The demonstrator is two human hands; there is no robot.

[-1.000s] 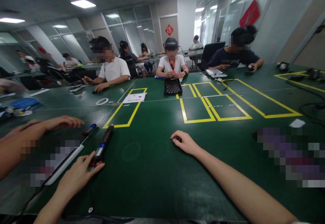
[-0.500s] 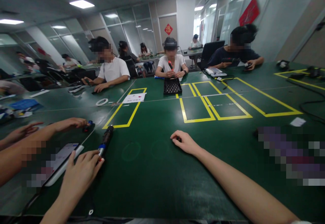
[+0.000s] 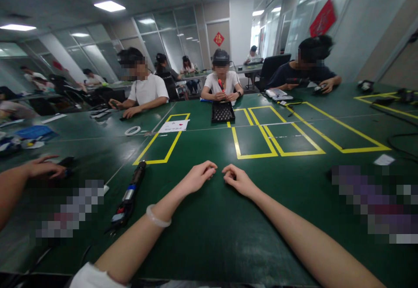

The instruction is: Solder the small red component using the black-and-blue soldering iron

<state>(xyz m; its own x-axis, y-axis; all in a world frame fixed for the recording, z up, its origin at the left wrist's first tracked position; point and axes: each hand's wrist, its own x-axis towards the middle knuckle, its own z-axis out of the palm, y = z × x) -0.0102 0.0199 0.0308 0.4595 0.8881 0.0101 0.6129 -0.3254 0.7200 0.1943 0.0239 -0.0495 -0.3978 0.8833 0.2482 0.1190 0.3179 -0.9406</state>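
Both my hands rest on the green table (image 3: 202, 231), close together and just in front of me. My left hand (image 3: 198, 176) has its fingers curled loosely and holds nothing; a pale bracelet sits on that wrist. My right hand (image 3: 237, 179) lies a few centimetres to its right with fingers curled in, and nothing shows in it. A black electric screwdriver (image 3: 129, 191) with a blue band lies loose on the table to the left, apart from my left arm.
A co-worker's hand (image 3: 42, 167) at far left touches a small dark item (image 3: 67, 162). Yellow tape rectangles (image 3: 254, 142) mark the table ahead. A black tray (image 3: 222, 112), a white sheet (image 3: 173, 125) and a white ring (image 3: 132, 130) lie farther off. Several people sit across the table.
My left hand has let go of the screwdriver and moved right, beside my right hand. The co-worker's hand has drawn back to the left. My right hand stayed put.
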